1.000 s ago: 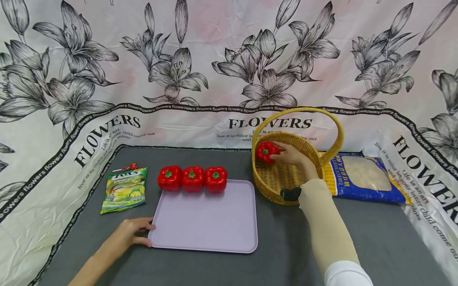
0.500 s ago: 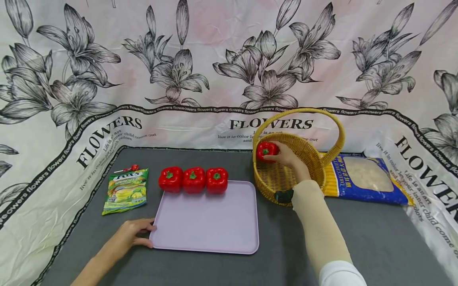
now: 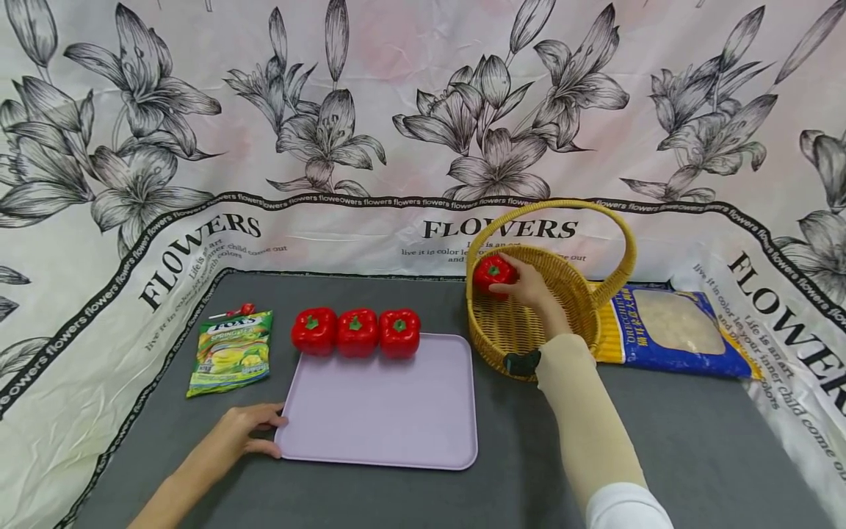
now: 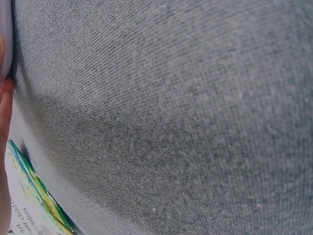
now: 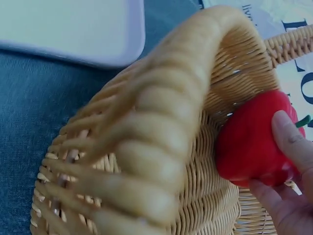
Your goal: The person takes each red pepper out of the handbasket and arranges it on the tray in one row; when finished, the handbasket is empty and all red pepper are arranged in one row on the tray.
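My right hand [image 3: 529, 285] grips a red bell pepper [image 3: 492, 273] with a green stem, inside the yellow wicker basket [image 3: 509, 330]. In the right wrist view, thumb and fingers press the sides of the pepper [image 5: 254, 142] near the basket's wall [image 5: 234, 93]. My left hand [image 3: 241, 433] touches the left edge of a pale purple tray [image 3: 383, 411], fingers and thumb reaching its rim. Only some fingers [image 4: 5, 112] and a sliver of tray show in the left wrist view. Three more red bell peppers [image 3: 357, 332] stand in a row at the tray's back edge.
A green candy bag [image 3: 231, 353] lies left of the tray, with a small red item [image 3: 247, 308] behind it. Right of the basket is a blue and yellow pasta bag [image 3: 674, 323]. The basket's tall handle [image 3: 628, 250] arches upward. A flower-printed cloth [image 3: 410, 162] hangs behind.
The right hand has shifted slightly with the pepper, which stays inside the basket and is a little higher than half a second ago. The left hand keeps its place at the tray.
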### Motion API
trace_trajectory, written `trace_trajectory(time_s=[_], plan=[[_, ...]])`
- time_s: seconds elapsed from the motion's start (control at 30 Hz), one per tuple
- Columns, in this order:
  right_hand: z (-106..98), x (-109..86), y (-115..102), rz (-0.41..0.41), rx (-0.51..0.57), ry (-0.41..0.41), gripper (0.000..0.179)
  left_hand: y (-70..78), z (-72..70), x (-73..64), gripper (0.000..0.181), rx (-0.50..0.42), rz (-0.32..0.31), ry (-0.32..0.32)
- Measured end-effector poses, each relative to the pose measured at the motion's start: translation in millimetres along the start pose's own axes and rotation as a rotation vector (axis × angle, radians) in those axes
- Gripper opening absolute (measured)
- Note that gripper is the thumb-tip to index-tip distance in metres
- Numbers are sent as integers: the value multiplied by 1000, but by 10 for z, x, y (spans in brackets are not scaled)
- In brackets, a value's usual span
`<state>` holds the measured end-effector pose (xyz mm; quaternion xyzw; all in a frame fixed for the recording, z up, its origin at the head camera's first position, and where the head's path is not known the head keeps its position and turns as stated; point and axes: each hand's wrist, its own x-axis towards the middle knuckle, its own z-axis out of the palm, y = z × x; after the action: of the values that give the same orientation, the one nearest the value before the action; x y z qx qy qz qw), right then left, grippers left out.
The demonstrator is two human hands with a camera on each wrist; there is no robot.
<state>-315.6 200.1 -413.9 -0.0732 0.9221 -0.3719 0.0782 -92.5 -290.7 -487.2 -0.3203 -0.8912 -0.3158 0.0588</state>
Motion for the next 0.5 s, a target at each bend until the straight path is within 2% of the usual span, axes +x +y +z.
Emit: trace_trajectory(time_s=[0.07,0.17,0.3,0.5], plan=[[-26,-20,13,12,40,2,73,0,6,8,36,7,1,-3],[-67,-81,28,28,170,-25,71,-2,9,11,36,13,6,-3],[-159,-186,63,63,333,-102,67,-3,1,16,37,15,0,-10],[-302,-272,153,120,461,-228,68,2,1,19,36,7,9,-7]])
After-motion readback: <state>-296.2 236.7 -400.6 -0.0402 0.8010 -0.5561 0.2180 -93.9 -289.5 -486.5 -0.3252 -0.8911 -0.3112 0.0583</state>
